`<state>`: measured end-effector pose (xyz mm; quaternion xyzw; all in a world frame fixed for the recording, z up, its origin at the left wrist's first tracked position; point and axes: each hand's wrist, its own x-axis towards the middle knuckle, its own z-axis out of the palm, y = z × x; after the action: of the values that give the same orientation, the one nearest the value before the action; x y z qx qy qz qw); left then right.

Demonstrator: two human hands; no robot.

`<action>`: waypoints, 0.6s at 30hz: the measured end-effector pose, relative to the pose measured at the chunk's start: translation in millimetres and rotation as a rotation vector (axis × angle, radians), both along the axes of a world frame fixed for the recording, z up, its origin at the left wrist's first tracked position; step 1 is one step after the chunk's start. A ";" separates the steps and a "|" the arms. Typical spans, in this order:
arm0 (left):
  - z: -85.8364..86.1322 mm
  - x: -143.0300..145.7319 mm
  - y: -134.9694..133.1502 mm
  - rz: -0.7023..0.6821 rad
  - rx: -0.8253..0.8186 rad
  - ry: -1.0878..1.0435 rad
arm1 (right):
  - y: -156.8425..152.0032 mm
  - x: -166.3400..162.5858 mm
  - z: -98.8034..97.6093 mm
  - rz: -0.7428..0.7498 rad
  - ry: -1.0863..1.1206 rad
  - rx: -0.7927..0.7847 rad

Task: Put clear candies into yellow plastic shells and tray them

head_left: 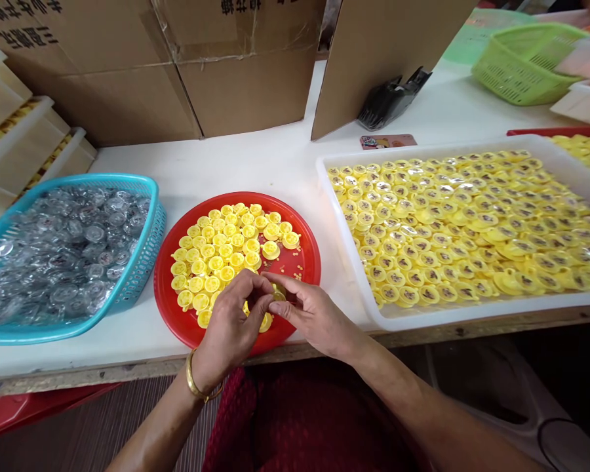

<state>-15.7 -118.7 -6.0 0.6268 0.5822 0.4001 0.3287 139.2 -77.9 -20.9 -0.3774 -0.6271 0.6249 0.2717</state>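
My left hand [233,321] and my right hand [312,314] meet over the near edge of a red round plate [305,262]. Both pinch one small yellow round piece [278,294] between their fingertips. A gold bangle circles my left wrist. The plate carries several yellow round pieces [226,246] laid in rows, plus tiny yellow beads on its right side. To the left stands a blue basket [147,262] heaped with clear plastic lids [63,255]. On the right, a white tray [344,288] is filled with finished yellow pieces under clear lids [472,223].
Cardboard boxes [246,72] line the back of the white table [255,164]. White stacked trays [24,144] sit at far left. A black holder [391,98], a small card [387,141] and a green basket [526,62] lie behind the tray. A red tray [545,132] edge shows far right.
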 end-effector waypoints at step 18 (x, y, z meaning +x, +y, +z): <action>-19.4 11.2 -3.7 0.194 -0.190 -0.358 | -2.1 -4.5 -5.7 -0.129 -0.032 -0.101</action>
<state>-4.5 -122.4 -25.4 0.4530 0.6070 0.4781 0.4446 134.7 -80.0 -26.6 -0.4403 -0.5735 0.6307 0.2821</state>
